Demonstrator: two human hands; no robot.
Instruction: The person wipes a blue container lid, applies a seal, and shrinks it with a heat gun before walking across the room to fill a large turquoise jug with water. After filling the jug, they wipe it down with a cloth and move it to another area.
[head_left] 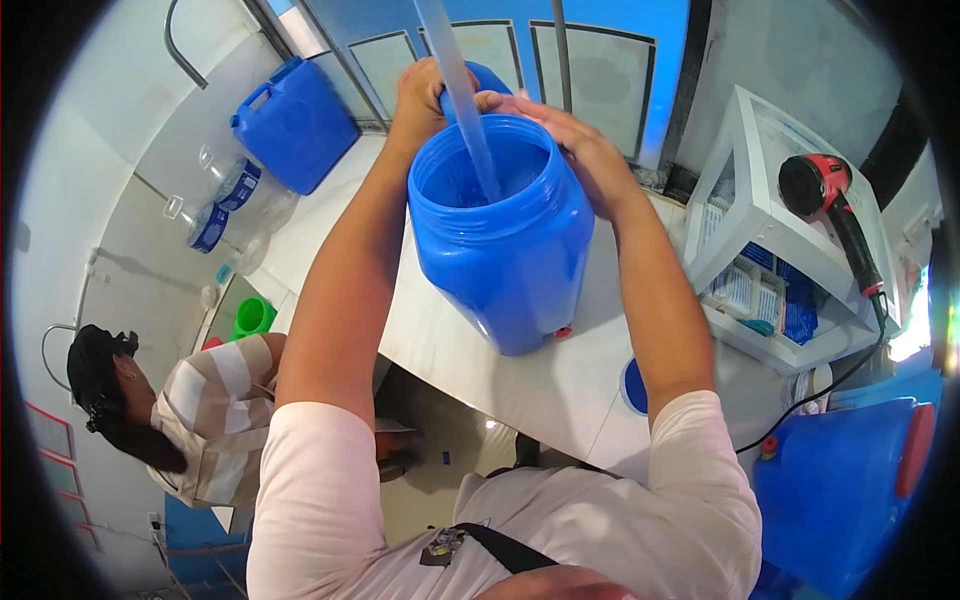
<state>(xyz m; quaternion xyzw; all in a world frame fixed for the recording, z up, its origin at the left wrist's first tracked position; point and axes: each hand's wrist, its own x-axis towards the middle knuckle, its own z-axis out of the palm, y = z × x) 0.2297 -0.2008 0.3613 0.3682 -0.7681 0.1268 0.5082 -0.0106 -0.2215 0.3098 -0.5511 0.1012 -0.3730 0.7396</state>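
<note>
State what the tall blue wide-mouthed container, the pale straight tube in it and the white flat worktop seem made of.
Tall blue wide-mouthed container: glossy moulded plastic, from its highlights and ridged neck.
Pale straight tube: probably smooth plastic, from its milky translucence; stiffness unclear.
White flat worktop: perhaps smooth tile or stone, given its thin straight seams.

So I'm seeing a red-and-black corded tool [830, 195] lying on a white cabinet [800, 258], clear bottles [238, 184] sitting near a blue handled jug [297, 125], plus someone in stripes [215, 410] hanging around near a green container [253, 317].
</note>
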